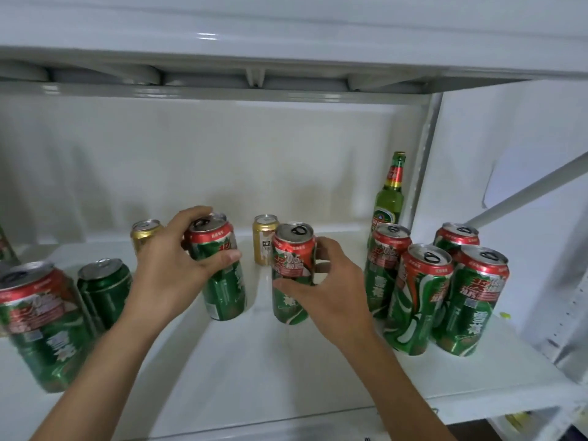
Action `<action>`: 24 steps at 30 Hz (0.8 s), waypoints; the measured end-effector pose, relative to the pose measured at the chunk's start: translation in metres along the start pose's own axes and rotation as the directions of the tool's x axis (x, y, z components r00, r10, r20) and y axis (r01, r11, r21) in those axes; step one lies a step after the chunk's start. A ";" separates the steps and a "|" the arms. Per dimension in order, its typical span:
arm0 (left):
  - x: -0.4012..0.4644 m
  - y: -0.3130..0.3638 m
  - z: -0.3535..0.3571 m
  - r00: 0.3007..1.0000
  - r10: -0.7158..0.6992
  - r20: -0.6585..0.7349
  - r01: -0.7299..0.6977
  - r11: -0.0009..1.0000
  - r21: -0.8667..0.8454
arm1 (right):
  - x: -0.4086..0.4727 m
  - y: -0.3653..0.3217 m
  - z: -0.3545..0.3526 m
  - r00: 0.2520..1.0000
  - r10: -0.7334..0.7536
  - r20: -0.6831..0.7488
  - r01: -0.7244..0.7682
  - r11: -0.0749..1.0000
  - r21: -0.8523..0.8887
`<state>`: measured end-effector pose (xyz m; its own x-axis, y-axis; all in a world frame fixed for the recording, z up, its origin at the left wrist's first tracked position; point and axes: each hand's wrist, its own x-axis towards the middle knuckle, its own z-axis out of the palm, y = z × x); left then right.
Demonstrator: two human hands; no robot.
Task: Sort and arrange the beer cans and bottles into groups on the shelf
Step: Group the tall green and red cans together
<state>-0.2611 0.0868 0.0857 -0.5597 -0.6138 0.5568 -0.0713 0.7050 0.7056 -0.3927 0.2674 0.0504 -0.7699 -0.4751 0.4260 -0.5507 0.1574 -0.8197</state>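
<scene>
The left hand (171, 265) hides much of one gold can (143, 232). At the left edge, a green item (4, 246) is cut off. Can label print stays unreadably blurred.

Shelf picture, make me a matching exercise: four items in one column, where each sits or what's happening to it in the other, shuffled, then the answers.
1. glass bottle
2. gold can
3. dark green can
4. right hand

A. grips a red-and-green can
B. back right corner
C. between the two held cans, further back
D. left, beside a large near can

Pairs: 1-B, 2-C, 3-D, 4-A
</scene>
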 end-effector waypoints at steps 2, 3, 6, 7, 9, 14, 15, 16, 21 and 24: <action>0.006 0.011 0.012 0.996 0.045 0.072 -0.041 0.998 -0.052 | -0.021 0.003 -0.019 0.998 -0.001 -0.057 -0.002 0.999 -0.048; 0.009 0.016 0.020 0.991 0.064 0.116 -0.055 0.995 -0.084 | -0.030 0.005 -0.027 0.997 0.002 -0.082 -0.007 0.998 -0.061; 0.020 0.030 0.047 0.965 0.114 0.237 -0.072 0.981 -0.182 | -0.048 0.011 -0.042 0.990 0.001 -0.144 -0.014 0.996 -0.085; 0.023 0.034 0.057 0.956 0.129 0.262 -0.074 0.975 -0.211 | -0.051 0.013 -0.046 0.986 -0.004 -0.167 -0.012 0.996 -0.093; 0.029 0.040 0.077 0.941 0.159 0.300 -0.085 0.965 -0.246 | -0.055 0.017 -0.052 0.977 -0.009 -0.215 -0.017 0.993 -0.120; 0.031 0.047 0.120 0.888 0.249 0.386 -0.127 0.941 -0.314 | -0.059 0.031 -0.055 0.954 -0.009 -0.300 -0.051 0.980 -0.192; 0.029 0.047 0.127 0.882 0.257 0.396 -0.132 0.939 -0.318 | -0.059 0.034 -0.055 0.952 0.000 -0.305 -0.066 0.976 -0.206; 0.028 0.046 0.132 0.877 0.263 0.401 -0.135 0.938 -0.319 | -0.059 0.037 -0.055 0.951 0.010 -0.309 -0.080 0.973 -0.216; 0.023 0.038 0.152 0.878 0.264 0.399 -0.138 0.938 -0.318 | -0.060 0.046 -0.055 0.933 0.021 -0.360 -0.109 0.968 -0.227; 0.021 0.032 0.158 0.880 0.241 0.410 -0.110 0.942 -0.317 | -0.061 0.051 -0.051 0.920 -0.008 -0.392 -0.114 0.951 -0.286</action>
<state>-0.4052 0.1527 0.0504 -0.8480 -0.2245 0.4801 0.2563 0.6191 0.7423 -0.3906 0.3482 0.0021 -0.8302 -0.0989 0.5486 -0.5287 0.4514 -0.7188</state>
